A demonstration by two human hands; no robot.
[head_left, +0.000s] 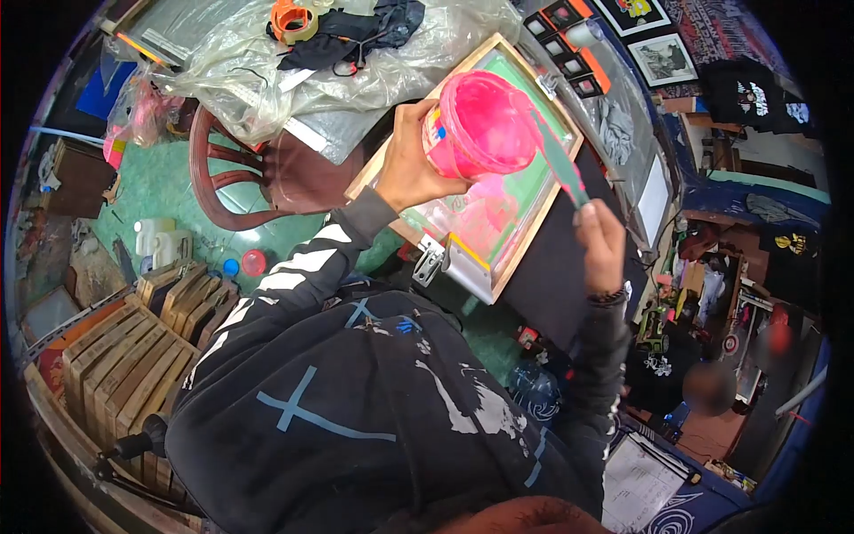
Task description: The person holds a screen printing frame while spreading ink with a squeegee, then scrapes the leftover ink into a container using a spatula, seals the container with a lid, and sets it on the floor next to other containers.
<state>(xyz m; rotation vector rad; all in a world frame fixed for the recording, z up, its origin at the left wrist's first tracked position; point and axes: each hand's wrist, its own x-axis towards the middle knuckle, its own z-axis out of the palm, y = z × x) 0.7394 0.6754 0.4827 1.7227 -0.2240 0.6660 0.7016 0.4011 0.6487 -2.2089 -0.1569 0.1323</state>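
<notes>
My left hand (pixel 412 165) is wrapped around the side of a pink tub (pixel 449 151), tilted so that its open mouth and the bright pink ink inside face me. A green spatula (pixel 562 171) smeared with pink is pinched in my right hand (pixel 600 245); its far end touches or overlaps the tub's right rim. Below the tub lies a wooden-framed printing screen (pixel 378 173), its green mesh streaked with pink ink. Metal hinge clamps (pixel 430 260) sit at the screen's near edge. Part of the mesh is hidden behind the tub and my left hand.
A brown chair (pixel 213 169) stands left of the screen. Plastic sheeting (pixel 213 89) covers the surface behind, with an orange tape roll (pixel 292 21) on it. Several wooden frames (pixel 116 374) are stacked at lower left, near white jugs (pixel 165 242). Another person (pixel 710 387) is at the right.
</notes>
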